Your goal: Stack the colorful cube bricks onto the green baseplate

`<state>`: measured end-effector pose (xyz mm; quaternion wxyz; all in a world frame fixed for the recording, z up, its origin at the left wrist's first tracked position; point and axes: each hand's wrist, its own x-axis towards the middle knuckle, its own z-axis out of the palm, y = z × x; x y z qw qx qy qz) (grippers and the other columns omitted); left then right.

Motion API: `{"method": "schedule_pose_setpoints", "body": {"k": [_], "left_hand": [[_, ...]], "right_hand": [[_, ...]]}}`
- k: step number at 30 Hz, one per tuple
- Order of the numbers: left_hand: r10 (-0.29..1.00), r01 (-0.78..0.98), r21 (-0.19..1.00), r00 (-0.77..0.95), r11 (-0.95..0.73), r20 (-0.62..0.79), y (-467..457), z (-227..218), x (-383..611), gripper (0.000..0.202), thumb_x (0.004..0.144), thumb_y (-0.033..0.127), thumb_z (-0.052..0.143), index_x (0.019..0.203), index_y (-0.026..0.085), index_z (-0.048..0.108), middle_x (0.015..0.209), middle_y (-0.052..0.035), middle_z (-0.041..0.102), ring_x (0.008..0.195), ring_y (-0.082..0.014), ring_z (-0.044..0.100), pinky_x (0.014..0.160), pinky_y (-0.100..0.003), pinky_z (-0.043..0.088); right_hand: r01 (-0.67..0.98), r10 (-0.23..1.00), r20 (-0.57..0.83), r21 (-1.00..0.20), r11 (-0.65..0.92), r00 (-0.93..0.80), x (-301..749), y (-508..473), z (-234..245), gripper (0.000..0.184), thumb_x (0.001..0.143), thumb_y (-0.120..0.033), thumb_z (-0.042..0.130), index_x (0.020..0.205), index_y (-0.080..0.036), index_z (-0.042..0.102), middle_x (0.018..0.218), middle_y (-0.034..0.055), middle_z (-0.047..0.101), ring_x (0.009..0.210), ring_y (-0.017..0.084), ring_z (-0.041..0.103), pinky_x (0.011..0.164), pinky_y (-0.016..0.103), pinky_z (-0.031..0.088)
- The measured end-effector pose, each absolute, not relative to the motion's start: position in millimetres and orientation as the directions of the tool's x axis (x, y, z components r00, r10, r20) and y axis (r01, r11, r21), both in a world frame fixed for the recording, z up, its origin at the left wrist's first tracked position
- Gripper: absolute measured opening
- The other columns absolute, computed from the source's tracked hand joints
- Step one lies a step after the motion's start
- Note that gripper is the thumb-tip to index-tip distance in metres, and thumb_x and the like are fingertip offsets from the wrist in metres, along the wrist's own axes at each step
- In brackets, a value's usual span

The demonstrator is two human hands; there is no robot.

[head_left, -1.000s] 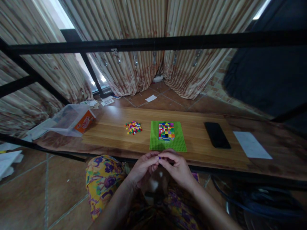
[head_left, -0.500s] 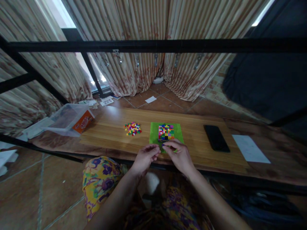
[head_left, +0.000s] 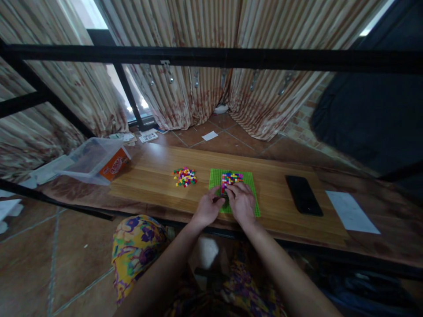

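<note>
A green studded baseplate (head_left: 216,176) lies on the wooden board, bearing a block of many-coloured toy bricks (head_left: 232,177). My right hand (head_left: 243,203) is over the near part of this block and covers some of it. Its thumb and forefinger close on a small toy brick at the block's near left corner; the fingers largely hide that brick. At the baseplate's left edge is my left hand (head_left: 209,207), thumb and forefinger apart beside the block, with nothing visible between them. Left of the baseplate is a loose pile of small coloured bricks (head_left: 185,177).
A black phone (head_left: 303,195) and a white sheet of paper (head_left: 352,212) lie to the right. On the left stands a clear plastic box (head_left: 95,154) with an orange label. A black metal rail (head_left: 211,56) crosses beyond the wooden board (head_left: 155,176), before striped curtains (head_left: 198,26).
Both hands have moved forward from the baseplate's near edge to the brick block. The right fingers, which held a small blue brick, now touch the block. The view has shifted slightly.
</note>
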<state>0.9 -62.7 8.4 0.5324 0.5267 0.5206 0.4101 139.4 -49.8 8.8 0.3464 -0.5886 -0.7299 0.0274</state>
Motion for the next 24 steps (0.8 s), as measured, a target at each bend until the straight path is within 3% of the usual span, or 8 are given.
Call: {"method": "schedule_pose_setpoints", "body": {"k": [7, 13, 18, 24], "left_hand": [[0.984, 0.138, 0.987, 0.143, 0.088, -0.108, -61, 2, 8, 0.059, 0.076, 0.016, 0.056, 0.135, 0.017, 0.050, 0.065, 0.0029, 0.060, 0.057, -0.0114, 0.052, 0.058, -0.023, 0.042], [0.991, 0.134, 0.989, 0.106, 0.065, -0.080, -68, 6, 6, 0.050, 0.076, 0.018, 0.058, 0.125, 0.017, 0.058, 0.070, 0.0011, 0.063, 0.062, -0.0118, 0.055, 0.060, -0.023, 0.043], [0.988, -0.021, 0.988, -0.011, 0.153, -0.153, -84, 16, 4, 0.031, 0.079, 0.032, 0.059, 0.104, 0.015, 0.068, 0.068, 0.0005, 0.062, 0.056, -0.0094, 0.051, 0.055, -0.021, 0.041], [0.965, -0.081, 0.964, 0.087, 0.255, -0.248, -97, 35, 4, 0.032, 0.075, 0.046, 0.063, 0.068, 0.015, 0.062, 0.053, 0.0047, 0.048, 0.047, -0.0057, 0.039, 0.046, -0.019, 0.031]], "right_hand": [[0.821, 0.879, 0.476, -0.494, 0.287, -0.021, 140, -47, 10, 0.022, 0.090, -0.028, 0.054, 0.083, -0.020, 0.073, 0.085, 0.0064, 0.066, 0.084, 0.022, 0.057, 0.080, 0.034, 0.045], [0.786, 0.883, 0.469, -0.536, 0.308, -0.026, 141, -50, 19, 0.019, 0.089, -0.028, 0.055, 0.086, -0.020, 0.071, 0.087, 0.0062, 0.067, 0.086, 0.022, 0.059, 0.081, 0.034, 0.045], [0.753, 0.866, 0.490, -0.531, 0.389, -0.101, 147, -67, 29, 0.017, 0.090, -0.030, 0.054, 0.087, -0.021, 0.068, 0.090, 0.0052, 0.067, 0.087, 0.021, 0.060, 0.081, 0.034, 0.046], [0.731, 0.854, 0.427, -0.473, 0.492, -0.299, 150, -92, 41, 0.017, 0.090, -0.025, 0.052, 0.088, -0.023, 0.069, 0.097, 0.0064, 0.067, 0.089, 0.021, 0.061, 0.084, 0.036, 0.047]]}}
